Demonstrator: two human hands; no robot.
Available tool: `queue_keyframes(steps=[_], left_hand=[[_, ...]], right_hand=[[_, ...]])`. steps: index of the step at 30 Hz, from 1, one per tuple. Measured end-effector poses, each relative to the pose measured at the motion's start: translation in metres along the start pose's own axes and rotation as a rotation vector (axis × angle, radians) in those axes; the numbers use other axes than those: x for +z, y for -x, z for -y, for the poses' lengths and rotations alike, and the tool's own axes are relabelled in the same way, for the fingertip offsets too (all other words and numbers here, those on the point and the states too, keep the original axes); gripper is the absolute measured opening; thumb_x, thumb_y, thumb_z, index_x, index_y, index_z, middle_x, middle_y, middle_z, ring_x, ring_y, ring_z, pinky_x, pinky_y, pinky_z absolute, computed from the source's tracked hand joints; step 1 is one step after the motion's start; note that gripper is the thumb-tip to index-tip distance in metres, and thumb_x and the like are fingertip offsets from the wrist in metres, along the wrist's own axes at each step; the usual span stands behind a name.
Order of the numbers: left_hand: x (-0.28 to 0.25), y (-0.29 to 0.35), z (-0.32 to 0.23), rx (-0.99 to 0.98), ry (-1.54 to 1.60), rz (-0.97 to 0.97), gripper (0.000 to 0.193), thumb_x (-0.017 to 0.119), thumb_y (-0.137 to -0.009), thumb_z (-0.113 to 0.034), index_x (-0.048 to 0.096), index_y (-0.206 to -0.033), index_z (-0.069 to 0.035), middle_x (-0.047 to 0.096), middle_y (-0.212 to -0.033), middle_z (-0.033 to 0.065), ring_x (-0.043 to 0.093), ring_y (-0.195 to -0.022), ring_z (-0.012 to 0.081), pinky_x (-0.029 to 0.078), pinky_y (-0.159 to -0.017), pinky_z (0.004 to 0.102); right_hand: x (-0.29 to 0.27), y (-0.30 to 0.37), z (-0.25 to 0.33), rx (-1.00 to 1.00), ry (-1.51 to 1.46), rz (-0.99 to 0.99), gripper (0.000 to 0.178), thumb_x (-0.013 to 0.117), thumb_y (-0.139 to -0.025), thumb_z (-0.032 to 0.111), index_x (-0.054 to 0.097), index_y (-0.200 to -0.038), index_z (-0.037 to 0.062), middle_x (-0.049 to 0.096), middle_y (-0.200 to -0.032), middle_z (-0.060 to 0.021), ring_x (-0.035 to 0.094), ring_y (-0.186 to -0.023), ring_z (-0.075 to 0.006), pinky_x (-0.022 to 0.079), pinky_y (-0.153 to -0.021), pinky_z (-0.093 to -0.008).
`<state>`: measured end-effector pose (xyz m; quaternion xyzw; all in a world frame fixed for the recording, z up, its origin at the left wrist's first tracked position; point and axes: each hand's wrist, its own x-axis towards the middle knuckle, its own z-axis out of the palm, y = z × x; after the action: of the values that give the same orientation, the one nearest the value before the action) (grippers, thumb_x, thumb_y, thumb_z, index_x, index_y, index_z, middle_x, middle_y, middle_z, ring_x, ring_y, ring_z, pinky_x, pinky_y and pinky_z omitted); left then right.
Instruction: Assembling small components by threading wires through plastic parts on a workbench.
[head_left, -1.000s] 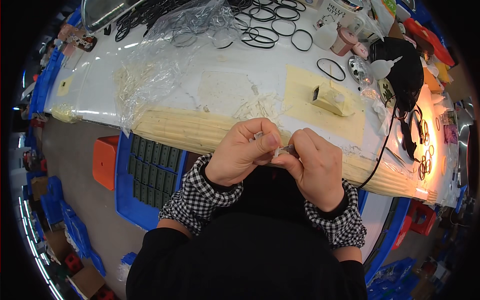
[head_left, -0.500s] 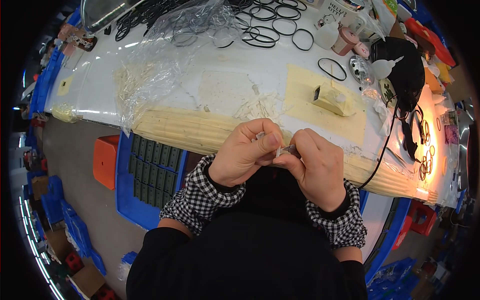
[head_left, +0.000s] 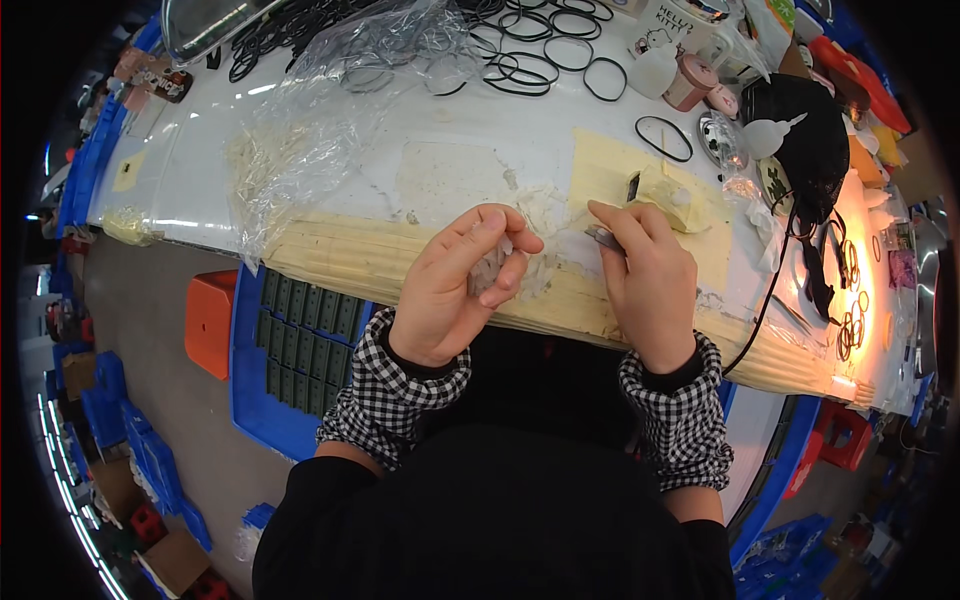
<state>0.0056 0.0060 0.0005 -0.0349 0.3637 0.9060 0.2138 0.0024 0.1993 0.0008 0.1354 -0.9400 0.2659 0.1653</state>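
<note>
Small translucent whitish pieces (head_left: 487,268) lie in the curled fingers of my left hand (head_left: 436,285), held just above the table's near edge. My right hand (head_left: 655,290), a short way to the right, pinches a small grey metal blade (head_left: 604,238) between thumb and fingers. Pale thin scraps (head_left: 545,222) are scattered on the table between and beyond the hands. Just past my right fingers sits a yellow-taped block (head_left: 675,203) with a dark piece at its left end, on a yellow sheet (head_left: 598,170).
Padded yellowish tape covers the near table edge (head_left: 340,262). A clear plastic bag (head_left: 315,130) lies at left, with black rubber rings (head_left: 522,72) at the back. Cups (head_left: 690,82), a black cloth bag (head_left: 800,150) and a lit lamp area stand at right; a blue crate (head_left: 250,400) is below.
My hands, together half a second ago over a small translucent piece, have drawn apart. Both have moved farther over the table, and my left palm has turned to show the pieces in it.
</note>
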Motion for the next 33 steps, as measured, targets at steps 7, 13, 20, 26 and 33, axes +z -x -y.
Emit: queue_keyframes(steps=[7,13,20,26,33], left_hand=[[-0.007,0.001,0.001,0.005,0.054,-0.014,0.02,0.043,-0.099,-0.02,0.052,-0.102,-0.002,0.053,-0.088,0.0045,0.043,-0.066,0.0064,0.033,-0.05,0.016],[-0.007,0.0,0.002,0.015,-0.043,-0.007,0.02,0.048,-0.097,-0.018,0.056,-0.101,0.0,0.054,-0.085,0.0025,0.041,-0.063,0.0042,0.03,-0.049,0.0158],[-0.006,0.0,0.002,0.013,-0.033,-0.009,0.019,0.048,-0.097,-0.017,0.057,-0.101,0.0,0.054,-0.084,0.0013,0.04,-0.06,0.0028,0.029,-0.048,0.0157],[-0.004,0.002,0.002,0.017,-0.045,-0.04,0.018,0.055,-0.094,-0.016,0.058,-0.102,0.001,0.056,-0.081,0.0006,0.039,-0.058,0.0012,0.028,-0.05,0.016],[-0.001,0.002,0.009,-0.017,-0.135,0.056,0.016,0.053,-0.095,-0.015,0.057,-0.102,-0.001,0.054,-0.077,-0.0023,0.037,-0.059,0.0023,0.031,-0.054,0.0177]], right_hand=[[0.008,-0.001,0.0,-0.044,0.027,0.054,0.023,0.064,-0.069,-0.002,0.061,-0.09,0.007,0.056,-0.087,-0.005,0.061,-0.068,-0.0242,0.048,-0.056,-0.0336],[0.002,-0.001,0.005,-0.025,-0.033,0.015,0.022,0.064,-0.069,-0.002,0.061,-0.089,0.0058,0.057,-0.085,-0.0055,0.06,-0.068,-0.0242,0.048,-0.056,-0.0336],[0.002,0.005,0.003,-0.064,0.096,0.054,0.022,0.063,-0.068,-0.001,0.06,-0.088,0.0062,0.057,-0.084,-0.005,0.06,-0.065,-0.0243,0.048,-0.054,-0.0327],[0.008,0.005,0.004,-0.076,0.037,0.025,0.02,0.064,-0.067,-0.002,0.059,-0.085,0.006,0.058,-0.082,-0.0056,0.059,-0.061,-0.0251,0.047,-0.053,-0.0327],[-0.017,0.002,0.035,0.172,-0.489,0.072,0.012,0.069,-0.077,0.001,0.061,-0.085,0.0017,0.065,-0.075,-0.0059,0.061,-0.06,-0.0119,0.046,-0.052,-0.0224]])
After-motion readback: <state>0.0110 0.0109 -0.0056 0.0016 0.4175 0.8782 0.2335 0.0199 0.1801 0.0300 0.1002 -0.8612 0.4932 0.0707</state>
